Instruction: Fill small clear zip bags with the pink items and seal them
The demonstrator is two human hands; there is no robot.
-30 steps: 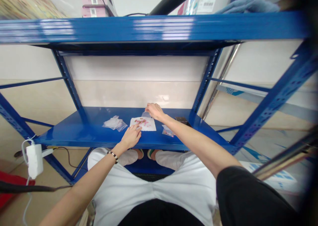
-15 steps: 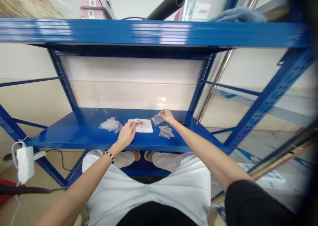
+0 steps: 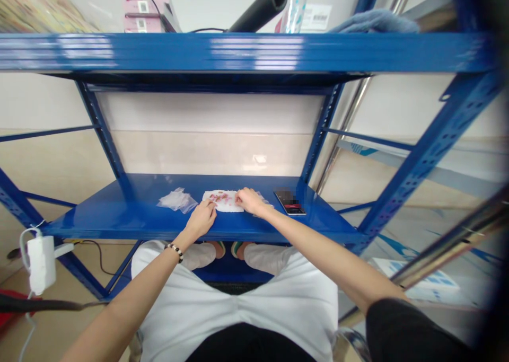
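Note:
A small sheet of white paper [image 3: 228, 207] lies on the blue shelf, with several small pink and reddish pieces [image 3: 222, 196] scattered on it. My left hand [image 3: 202, 217] grips the paper's lower left corner, its fingers curled. At the right edge of the sheet, my right hand [image 3: 250, 201] is closed on the paper; its fingertips are partly hidden. Left of the paper is a loose pile of clear plastic bags [image 3: 177, 200]. Other clear bags [image 3: 263, 198] lie partly covered by my right hand and forearm.
A phone [image 3: 289, 202] lies on the shelf [image 3: 131, 213] to the right. Overhead runs the upper shelf's blue beam [image 3: 246, 53], carrying pink boxes [image 3: 145, 7], a black tube [image 3: 260, 6], a bottle [image 3: 296, 7] and a blue cloth [image 3: 377, 21].
My right hand has let go of the clear bag and moved left to the paper's edge. The phone now shows, uncovered by my arm. My left hand stays at the paper.

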